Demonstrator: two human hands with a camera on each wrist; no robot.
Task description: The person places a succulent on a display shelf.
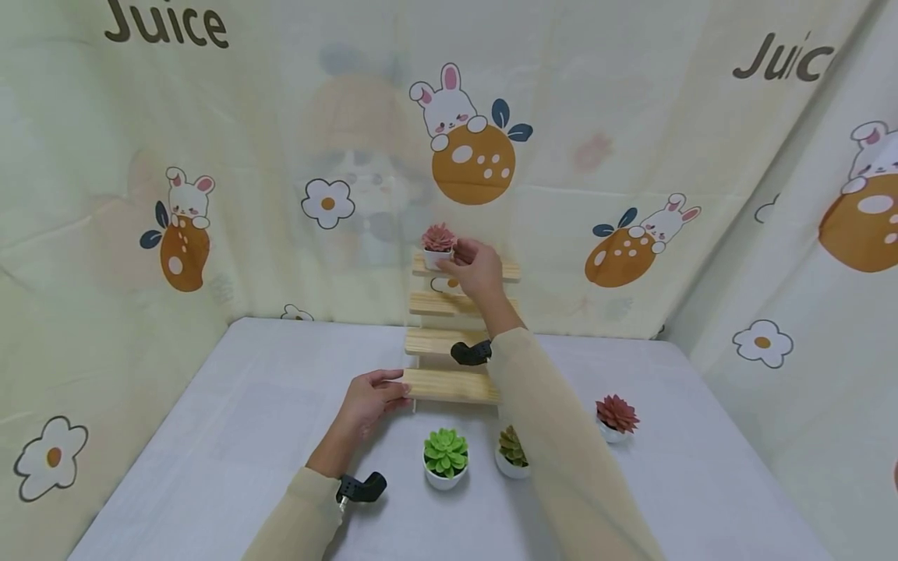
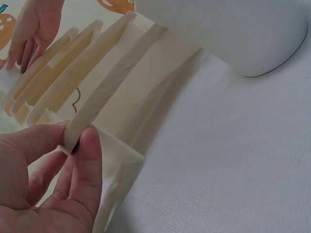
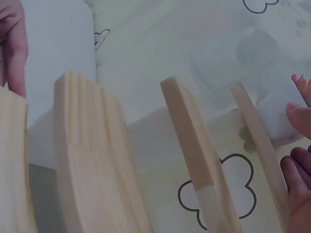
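A small wooden tiered shelf (image 1: 452, 386) with several pale steps stands at the back of the table. On the left part of its top step sits a pink potted succulent (image 1: 438, 238) in a white pot. My right hand (image 1: 479, 271) holds that pot from its right side with thumb and fingers; in the right wrist view the white pot (image 3: 279, 114) rests against the top board. At the lowest step, my left hand (image 1: 370, 399) pinches the left end of the board (image 2: 99, 99) between thumb and fingers.
In front of the shelf stand a bright green potted succulent (image 1: 445, 456) and an olive-brown one (image 1: 512, 450), partly behind the right sleeve. A dark red potted succulent (image 1: 616, 417) is farther right. A printed curtain (image 1: 547, 234) hangs close behind the shelf.
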